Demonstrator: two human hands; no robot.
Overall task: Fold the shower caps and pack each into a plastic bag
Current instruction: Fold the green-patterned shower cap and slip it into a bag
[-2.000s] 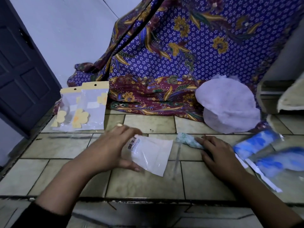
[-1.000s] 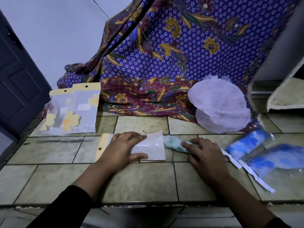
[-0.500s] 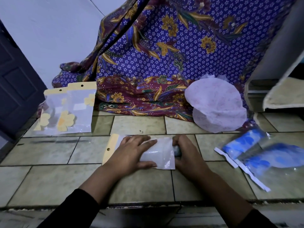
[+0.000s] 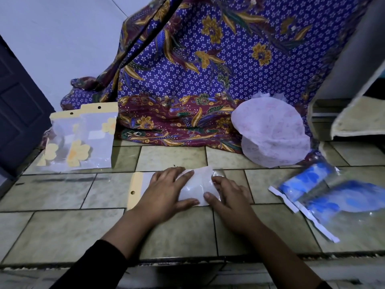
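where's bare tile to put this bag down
Bare tiles lie left of the left hand, below the clear yellow-flower bags, and along the near edge. The right is crowded: blue-printed packed bags and round white shower caps.

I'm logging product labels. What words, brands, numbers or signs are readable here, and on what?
None can be read.
The pale sticker on the flower-print bags is too blurred.
The plastic bag in front and the blue packs show no legible print.
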